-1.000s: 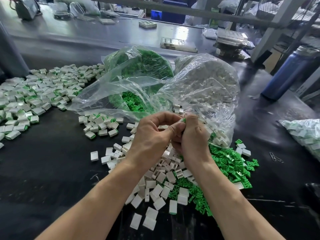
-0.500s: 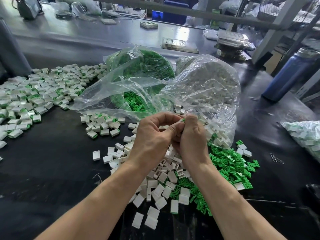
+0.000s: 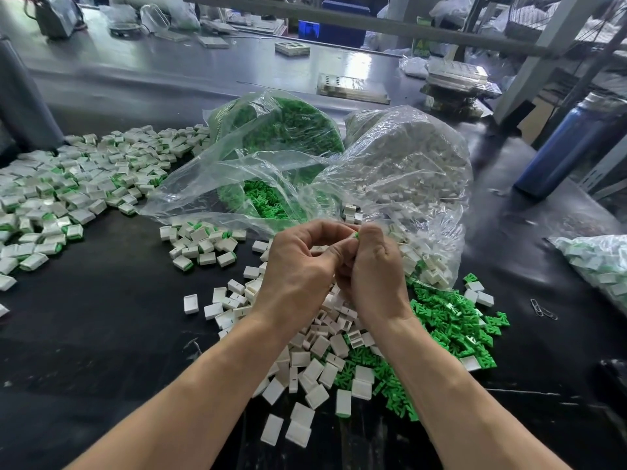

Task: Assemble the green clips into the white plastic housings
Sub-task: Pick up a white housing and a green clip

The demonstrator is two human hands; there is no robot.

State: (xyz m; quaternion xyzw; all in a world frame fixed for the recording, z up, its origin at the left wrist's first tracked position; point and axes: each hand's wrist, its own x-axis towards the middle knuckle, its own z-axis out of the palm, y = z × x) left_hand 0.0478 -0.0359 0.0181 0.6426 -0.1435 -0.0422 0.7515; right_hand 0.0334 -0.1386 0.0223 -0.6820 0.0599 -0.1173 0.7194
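Observation:
My left hand [image 3: 298, 266] and my right hand [image 3: 375, 266] meet fingertip to fingertip above the middle of the black table. Together they pinch a small part; a sliver of a green clip [image 3: 356, 235] shows between the fingers, the rest is hidden. Beneath the hands lies a pile of loose white housings [image 3: 315, 354]. To its right spreads a heap of loose green clips [image 3: 451, 320]. Assembled white-and-green pieces [image 3: 200, 247] lie in a small group left of the hands.
Two open clear bags stand behind the hands: one of green clips [image 3: 288, 130], one of white housings [image 3: 407, 164]. A large spread of assembled pieces [image 3: 68, 184] covers the left. A blue bottle [image 3: 563, 144] and a further bag [image 3: 597, 262] are at right.
Both hands stay together in the same spot, with only slight finger shifts on the part. The view has drifted a little.

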